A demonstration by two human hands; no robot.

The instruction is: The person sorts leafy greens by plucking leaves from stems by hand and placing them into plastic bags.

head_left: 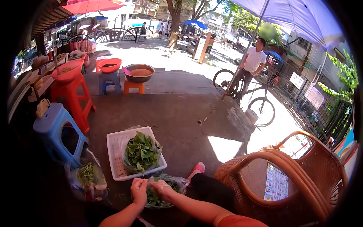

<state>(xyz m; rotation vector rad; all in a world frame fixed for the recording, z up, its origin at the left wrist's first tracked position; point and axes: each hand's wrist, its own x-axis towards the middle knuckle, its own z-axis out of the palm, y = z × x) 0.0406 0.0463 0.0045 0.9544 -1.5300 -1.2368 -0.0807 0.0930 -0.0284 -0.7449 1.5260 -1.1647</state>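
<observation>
Pinched fingertips of my left hand (139, 190) hold a thin stem of leafy greens (143, 176) that points up toward the heap in front. Close beside it, my right hand (162, 188) bends over a clear plastic bag of leafy greens (172, 184); its fingers look closed, but what is in them is hidden. Something pale, perhaps a thin glove, covers part of that hand. Ahead, a white plastic basket (116, 153) carries another clear bag heaped with green leaves (141, 151).
A bag of trimmed stems (87, 176) lies at the left, below a blue stool (56, 117). Red stool (72, 94) and basins stand beyond. At right is a wicker chair (242, 170) with a printed sheet (276, 183). A person (255, 60) stands by a bicycle (261, 111).
</observation>
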